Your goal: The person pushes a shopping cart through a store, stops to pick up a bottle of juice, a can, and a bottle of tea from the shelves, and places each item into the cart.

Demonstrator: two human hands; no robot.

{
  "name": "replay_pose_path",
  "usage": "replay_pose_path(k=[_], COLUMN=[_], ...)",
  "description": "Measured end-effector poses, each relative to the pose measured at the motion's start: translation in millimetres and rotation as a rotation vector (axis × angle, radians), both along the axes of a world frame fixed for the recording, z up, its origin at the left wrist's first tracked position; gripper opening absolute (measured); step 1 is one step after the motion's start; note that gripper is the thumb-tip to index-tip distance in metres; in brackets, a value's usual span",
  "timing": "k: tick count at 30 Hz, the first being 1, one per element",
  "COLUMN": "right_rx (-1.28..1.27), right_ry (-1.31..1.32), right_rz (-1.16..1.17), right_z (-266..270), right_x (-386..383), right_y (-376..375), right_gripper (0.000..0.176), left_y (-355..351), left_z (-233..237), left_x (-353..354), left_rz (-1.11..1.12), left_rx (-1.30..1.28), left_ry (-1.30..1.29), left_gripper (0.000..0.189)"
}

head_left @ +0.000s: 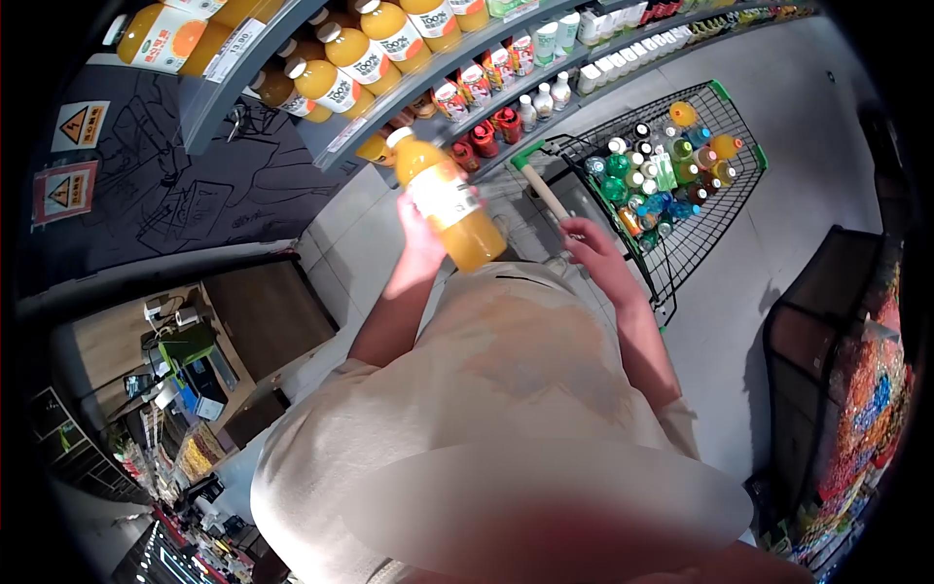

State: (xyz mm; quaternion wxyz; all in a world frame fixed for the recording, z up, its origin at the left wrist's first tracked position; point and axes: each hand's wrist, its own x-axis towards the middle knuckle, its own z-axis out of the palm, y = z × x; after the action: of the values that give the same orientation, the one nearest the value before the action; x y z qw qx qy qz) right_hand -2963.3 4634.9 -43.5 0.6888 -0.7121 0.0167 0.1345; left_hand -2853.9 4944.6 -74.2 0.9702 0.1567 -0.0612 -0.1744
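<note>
In my left hand [418,229] is a bottle of orange juice [449,202], tilted, with a white cap and a white label. The fingers wrap its far side and are partly hidden behind it. My right hand [597,255] has its fingers apart and slightly bent, right at the near end of the beige handle [543,187] of a shopping cart [715,255]. Inside the black wire cart, with green corners, stand many bottles of drinks [671,173] in several colours.
Shelves ahead hold more orange juice bottles [365,60], red packs [475,83] and small white bottles [544,101]. A dark wall with warning signs [80,126] is at the left, above a wooden counter [268,311]. A bin of colourful packets [866,409] stands at the right.
</note>
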Motion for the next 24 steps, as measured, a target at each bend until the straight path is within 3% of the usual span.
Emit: replay_pose_path(k=[2,4,5,6,8,9,11,14,16,18,20,21,24], right_rx=[0.14,0.008,-0.018,0.155,0.506,0.499,0.869,1.252,1.421,1.317,1.116,1.104,0.257], right_ry=[0.069,-0.06,-0.049,-0.041,-0.024,0.011,0.072,0.055,0.032,0.035,0.013,-0.079,-0.261], right_rz=[0.061,0.041,-0.04,-0.062,-0.108,-0.084,0.053,0.266,0.355,0.294,0.184,0.257,-0.355], right_z=[31.7,38.2,48.9,44.7,31.2,37.2,39.1,33.9,27.5,26.3,26.7,25.1,28.6], right_x=[7.0,7.6,3.9,-0.5,-10.8,-17.0,-23.4,-24.6,-29.7,-32.8,-40.2,-37.2,-56.7], right_y=[38.4,61.4,68.4,65.0,57.5,56.1,48.7,39.6,36.7,32.5,31.0,27.6,41.6], right_gripper=[0.05,0.064,0.071,0.069,0.065,0.09,0.094,0.098,0.095,0.098,0.101,0.09,0.075], left_y=[-37.3,-71.5,-82.1,-88.1,-101.2,-105.1,-108.9,-121.3,-126.4,-130.6,-142.6,-147.8,-141.6], left_z=[25.3,41.8,54.8,71.0,63.7,61.7,56.5,56.1,56.3,55.5,52.8,50.4,60.6], left_x=[-11.6,-15.2,-19.1,-21.6,-10.9,-7.4,-5.9,-8.1,-15.6,-21.1,-28.0,-28.8,-36.2], left_rz=[-0.091,-0.181,-0.099,-0.096,-0.185,-0.196,-0.228,-0.549,-0.643,-0.723,-0.68,-0.651,-0.551], left_rx=[0.27,0.327,0.428,0.41,0.446,0.49,0.584,0.236,0.404,0.575,0.505,0.456,0.52], left_ry=[-0.039,-0.067,-0.213,-0.317,-0.279,-0.321,-0.4,-0.372,-0.35,-0.331,-0.33,-0.305,-0.28], left_gripper=[0.074,0.062,0.054,0.053,0.052,0.052,0.053,0.056,0.058,0.059,0.059,0.059,0.064])
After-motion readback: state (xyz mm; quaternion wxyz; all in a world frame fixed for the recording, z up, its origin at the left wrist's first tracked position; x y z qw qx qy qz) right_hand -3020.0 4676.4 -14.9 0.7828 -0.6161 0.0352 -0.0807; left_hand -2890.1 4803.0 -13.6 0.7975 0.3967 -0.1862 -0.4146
